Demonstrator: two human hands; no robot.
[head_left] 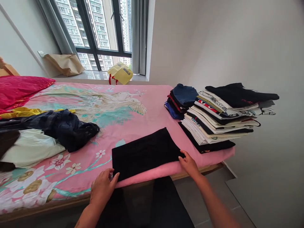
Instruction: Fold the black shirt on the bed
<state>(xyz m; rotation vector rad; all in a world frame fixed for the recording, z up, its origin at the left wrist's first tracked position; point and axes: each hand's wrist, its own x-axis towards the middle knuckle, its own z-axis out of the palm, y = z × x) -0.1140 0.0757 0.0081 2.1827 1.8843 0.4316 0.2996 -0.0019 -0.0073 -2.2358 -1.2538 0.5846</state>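
A folded black garment (pixel 144 153) lies flat near the front edge of the bed; its exact kind does not show. My left hand (pixel 102 183) is at its near left corner, thumb and forefinger closed on the edge. At the right corner, my right hand (pixel 188 163) pinches the cloth between thumb and fingers. Just beyond the right hand rises a tall stack of folded shirts (pixel 213 126), mostly white, cream and black. Behind it sits a smaller pile of folded dark clothes (pixel 184 95), with blue denim on top.
Loose clothes (pixel 71 129) lie heaped on the left of the pink flowered bedsheet (pixel 114 126), near a red pillow (pixel 23 90). A brown paper bag (pixel 65 65) and a yellow bag (pixel 121 72) stand by the window. The wall (pixel 213 41) borders the right side.
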